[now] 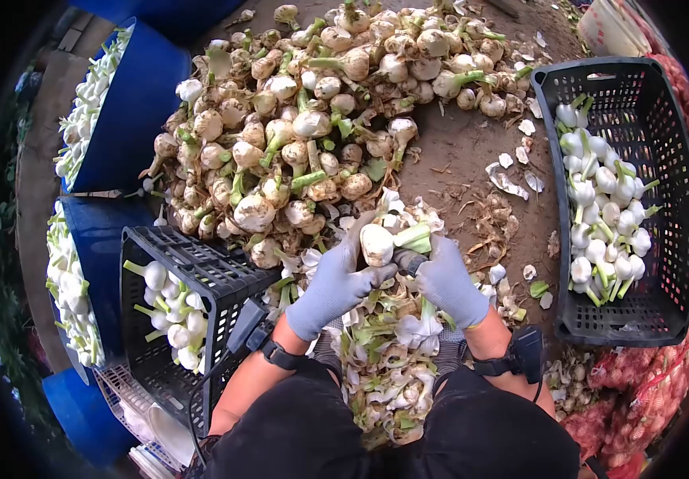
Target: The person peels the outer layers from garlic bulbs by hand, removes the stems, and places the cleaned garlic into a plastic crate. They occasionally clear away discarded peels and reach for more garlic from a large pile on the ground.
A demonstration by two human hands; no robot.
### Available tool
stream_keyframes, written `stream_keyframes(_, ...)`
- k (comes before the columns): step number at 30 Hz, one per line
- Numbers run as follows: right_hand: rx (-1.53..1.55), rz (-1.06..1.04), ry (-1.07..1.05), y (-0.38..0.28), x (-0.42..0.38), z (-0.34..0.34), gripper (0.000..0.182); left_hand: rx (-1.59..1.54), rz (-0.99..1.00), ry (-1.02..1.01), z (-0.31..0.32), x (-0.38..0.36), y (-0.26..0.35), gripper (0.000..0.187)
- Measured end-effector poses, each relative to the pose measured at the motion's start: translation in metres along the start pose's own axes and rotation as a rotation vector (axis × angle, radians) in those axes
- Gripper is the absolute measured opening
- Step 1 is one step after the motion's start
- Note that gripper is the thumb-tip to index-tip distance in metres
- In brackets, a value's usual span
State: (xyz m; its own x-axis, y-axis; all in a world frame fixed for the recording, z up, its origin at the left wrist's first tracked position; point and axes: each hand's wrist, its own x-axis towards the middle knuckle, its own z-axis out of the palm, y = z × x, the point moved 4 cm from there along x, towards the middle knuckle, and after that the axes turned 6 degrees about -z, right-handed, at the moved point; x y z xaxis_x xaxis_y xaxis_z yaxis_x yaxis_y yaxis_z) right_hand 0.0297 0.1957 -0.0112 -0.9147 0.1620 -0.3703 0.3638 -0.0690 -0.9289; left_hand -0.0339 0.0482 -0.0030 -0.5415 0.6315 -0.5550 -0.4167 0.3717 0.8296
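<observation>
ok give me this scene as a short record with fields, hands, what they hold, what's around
left hand: grey glove, gripping the garlic bulb from the left
right hand: grey glove, at the bulb's green stem; any tool it holds is hidden
heap of unpeeled garlic: on the ground ahead
peelings: piled between the knees
right crate: black, partly filled with cleaned white bulbs
left crate: black, also holds cleaned bulbs
blue tubs: far left, hold white bulbs
red mesh sacks: lower right
</observation>
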Motion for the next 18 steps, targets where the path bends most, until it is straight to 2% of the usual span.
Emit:
stream_keyframes(1,0.001,-0.002,-0.006,0.002,-0.001,0.001,0.027,0.211,0.049,0.05,-0.004,0.0,-0.002,0.072)
stream_keyframes(2,-0.023,0.04,-0.011,0.007,-0.003,0.0,0.026,0.17,0.043,0.077,-0.006,-0.006,-0.005,0.052)
stream_keyframes(3,-0.047,0.082,-0.013,0.01,-0.005,0.001,0.026,0.17,0.041,0.081,-0.012,-0.005,-0.007,0.052)
stream_keyframes(5,0.231,0.064,-0.194,0.003,-0.02,0.015,0.024,0.318,0.24,0.245,-0.03,0.002,-0.003,0.04)
stream_keyframes(6,0.04,-0.063,-0.217,-0.008,-0.026,0.019,0.024,0.298,0.013,0.273,-0.03,0.003,0.002,0.036)
stream_keyframes(7,-0.15,-0.193,-0.234,-0.017,-0.03,0.022,0.024,0.297,0.015,0.276,-0.027,0.003,0.005,0.036)
stream_keyframes(9,-0.029,-0.005,-0.081,0.006,-0.012,0.014,0.026,0.42,0.476,0.437,-0.021,-0.007,0.023,0.03)
stream_keyframes(10,-0.125,-0.008,-0.07,0.006,-0.007,0.007,0.027,0.499,0.609,0.385,-0.02,-0.007,0.021,0.032)
stream_keyframes(11,-0.123,-0.009,-0.068,0.004,-0.007,0.007,0.027,0.501,0.611,0.383,-0.021,-0.007,0.022,0.032)
stream_keyframes(13,-0.241,-0.24,-0.221,-0.005,-0.013,0.017,0.031,0.019,0.058,0.166,-0.021,-0.003,0.004,0.034)
stream_keyframes(14,-0.333,-0.375,-0.201,-0.007,-0.014,0.016,0.034,-0.194,-0.056,0.107,-0.028,0.0,-0.004,0.036)
stream_keyframes(15,-0.335,-0.371,-0.203,-0.008,-0.012,0.014,0.034,-0.132,-0.175,0.085,-0.029,-0.004,0.008,0.033)
stream_keyframes(17,-0.523,-0.405,-0.097,-0.012,-0.005,0.003,0.034,-0.056,-0.03,0.118,-0.028,0.001,-0.012,0.026)
stream_keyframes(18,-0.619,-0.45,-0.054,-0.01,-0.001,-0.001,0.026,-0.057,-0.033,0.119,-0.027,0.0,-0.012,0.026)
